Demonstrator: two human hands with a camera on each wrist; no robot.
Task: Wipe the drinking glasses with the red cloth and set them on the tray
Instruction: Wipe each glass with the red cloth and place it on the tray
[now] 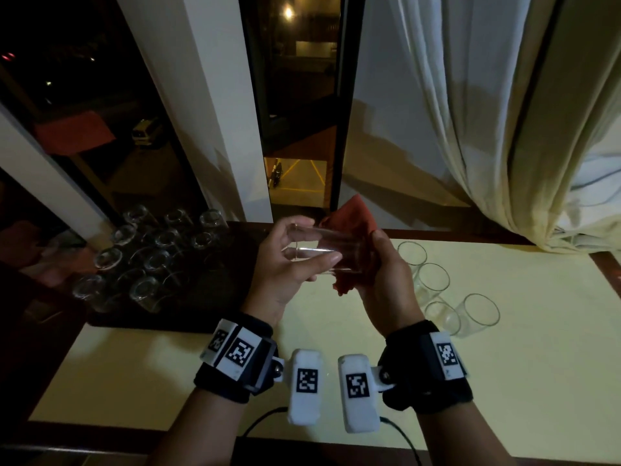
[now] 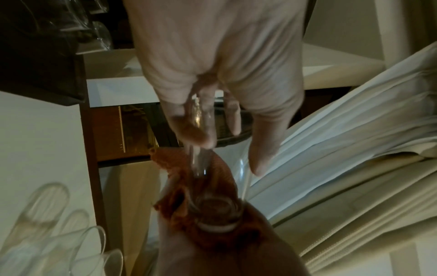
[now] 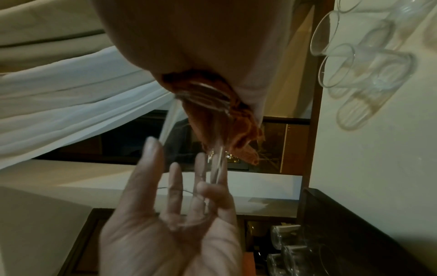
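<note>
While the left hand point(image 1: 285, 264) holds the glass point(image 1: 329, 252) on its side by the rim end, fingers and thumb round it, the right hand point(image 1: 383, 280) grips the red cloth point(image 1: 353, 220) bunched against the glass's base. Both sit in mid-air over the pale table point(image 1: 504, 381). Dark tray point(image 1: 215, 311) at left carries upturned glasses point(image 1: 148, 260) (about a dozen). Four more glasses point(image 1: 433, 280) stand right, mouths up.
</note>
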